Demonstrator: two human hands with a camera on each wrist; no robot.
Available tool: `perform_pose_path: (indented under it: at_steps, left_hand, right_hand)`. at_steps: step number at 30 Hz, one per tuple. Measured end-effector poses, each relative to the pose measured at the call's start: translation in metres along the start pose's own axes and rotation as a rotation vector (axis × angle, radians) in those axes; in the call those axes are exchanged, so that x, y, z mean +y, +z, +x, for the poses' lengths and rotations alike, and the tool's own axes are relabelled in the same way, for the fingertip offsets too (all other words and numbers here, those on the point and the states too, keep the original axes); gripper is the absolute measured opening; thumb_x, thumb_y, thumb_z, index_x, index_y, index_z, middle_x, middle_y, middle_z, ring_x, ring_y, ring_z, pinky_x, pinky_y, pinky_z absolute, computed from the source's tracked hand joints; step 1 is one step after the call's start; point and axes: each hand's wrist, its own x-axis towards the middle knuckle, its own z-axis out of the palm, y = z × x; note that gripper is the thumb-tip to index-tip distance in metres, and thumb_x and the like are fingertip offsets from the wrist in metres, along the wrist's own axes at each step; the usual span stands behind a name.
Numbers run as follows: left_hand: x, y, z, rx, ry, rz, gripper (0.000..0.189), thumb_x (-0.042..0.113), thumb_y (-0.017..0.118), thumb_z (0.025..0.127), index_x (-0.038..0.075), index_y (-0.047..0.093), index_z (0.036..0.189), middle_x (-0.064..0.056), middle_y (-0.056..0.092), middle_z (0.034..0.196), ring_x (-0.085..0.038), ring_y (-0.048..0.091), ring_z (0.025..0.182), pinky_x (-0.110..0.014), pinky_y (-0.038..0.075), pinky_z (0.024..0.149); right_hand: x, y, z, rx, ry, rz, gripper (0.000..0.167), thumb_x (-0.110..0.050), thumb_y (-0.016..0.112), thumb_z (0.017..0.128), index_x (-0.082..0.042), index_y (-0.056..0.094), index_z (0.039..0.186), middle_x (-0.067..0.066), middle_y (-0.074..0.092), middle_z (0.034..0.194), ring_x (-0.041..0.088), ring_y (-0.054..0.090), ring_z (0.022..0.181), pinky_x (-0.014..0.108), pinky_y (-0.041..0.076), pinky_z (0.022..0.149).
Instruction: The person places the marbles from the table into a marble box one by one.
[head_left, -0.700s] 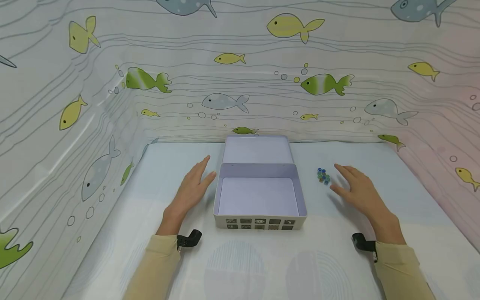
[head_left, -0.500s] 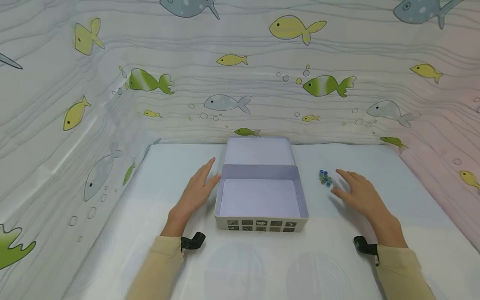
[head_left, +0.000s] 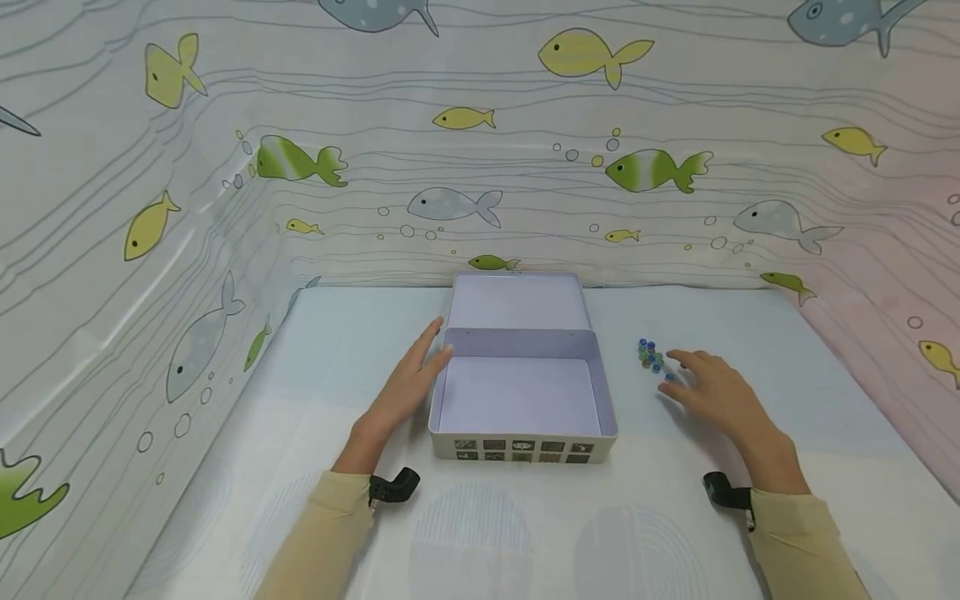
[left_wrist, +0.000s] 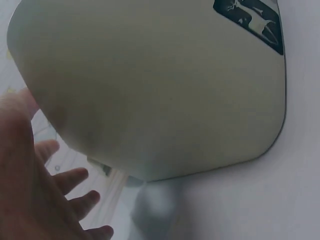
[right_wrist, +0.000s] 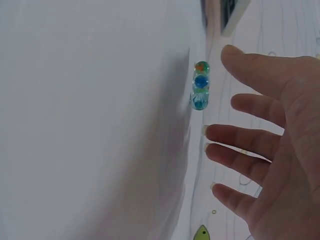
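Observation:
A pale metal box (head_left: 522,446) stands mid-table with its lid (head_left: 517,302) tipped back and its lilac inside bare. My left hand (head_left: 401,387) is at the box's left side, thumb tip right at the rim and fingers fairly straight. In the left wrist view that hand (left_wrist: 35,180) has spread fingers beside the box's plain side wall (left_wrist: 150,95). Right of the box lies a small cluster of glass marbles (head_left: 649,357). My right hand (head_left: 716,396) is just right of them, fingers loosely bent. The right wrist view shows marbles (right_wrist: 201,82) beyond its thumb and index finger, nothing gripped.
The table has a pale cloth (head_left: 480,533) with round patterns. A curtain (head_left: 360,242) printed with fish hangs behind and along both sides. A black wrist camera (head_left: 396,485) sits on the left wrist, another camera (head_left: 726,490) on the right.
My left hand has moved right, up to the box's rim. The right fingertips have shifted slightly lower, and a marble now shows near the right thumb, slightly apart from the cluster.

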Motion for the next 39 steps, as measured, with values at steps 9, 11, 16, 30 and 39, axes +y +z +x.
perform_pose_path:
  at_steps: [9, 11, 16, 30, 39]
  left_hand:
    - [0.0, 0.009, 0.0, -0.035, 0.013, -0.041, 0.073, 0.06, 0.039, 0.1, 0.029, 0.013, 0.161, 0.003, 0.012, 0.168, -0.023, 0.01, 0.157, -0.056, 0.012, 0.125]
    - [0.001, 0.009, 0.0, -0.039, 0.022, -0.046, 0.072, 0.057, 0.039, 0.101, 0.027, 0.013, 0.161, 0.001, 0.012, 0.169, -0.025, 0.01, 0.157, -0.057, 0.012, 0.125]
    - [0.002, 0.008, -0.001, -0.061, 0.025, -0.079, 0.068, 0.046, 0.041, 0.104, 0.023, 0.012, 0.161, -0.002, 0.011, 0.169, -0.03, 0.012, 0.156, -0.057, 0.014, 0.124]
    - [0.0, 0.01, -0.003, -0.067, -0.021, -0.142, 0.062, 0.032, 0.039, 0.106, 0.031, 0.01, 0.161, 0.003, 0.011, 0.169, -0.029, 0.016, 0.155, -0.054, 0.02, 0.124]
    - [0.006, 0.011, -0.004, -0.065, -0.03, -0.146, 0.062, 0.03, 0.037, 0.106, 0.03, 0.01, 0.161, 0.004, 0.011, 0.169, -0.026, 0.014, 0.156, -0.053, 0.018, 0.125]
  right_hand:
    - [-0.004, 0.004, 0.001, -0.019, -0.007, 0.008, 0.061, -0.037, 0.066, 0.092, -0.003, 0.052, 0.14, 0.029, 0.058, 0.129, 0.048, 0.052, 0.12, 0.067, 0.043, 0.096]
    - [-0.005, 0.004, 0.002, -0.027, -0.008, 0.017, 0.058, -0.034, 0.066, 0.092, -0.001, 0.053, 0.139, 0.028, 0.059, 0.126, 0.048, 0.053, 0.118, 0.066, 0.044, 0.095]
    - [-0.007, 0.007, 0.003, -0.035, -0.022, 0.023, 0.051, -0.025, 0.067, 0.092, 0.003, 0.057, 0.134, 0.028, 0.061, 0.122, 0.046, 0.056, 0.113, 0.064, 0.046, 0.095]
    - [-0.008, 0.009, 0.004, 0.029, -0.099, 0.005, 0.028, -0.006, 0.066, 0.089, 0.007, 0.068, 0.114, 0.02, 0.063, 0.1, 0.03, 0.059, 0.087, 0.051, 0.051, 0.078]
    - [-0.007, 0.01, 0.004, 0.037, -0.073, -0.001, 0.018, 0.001, 0.062, 0.089, 0.004, 0.071, 0.104, 0.014, 0.061, 0.091, 0.024, 0.055, 0.078, 0.046, 0.05, 0.074]
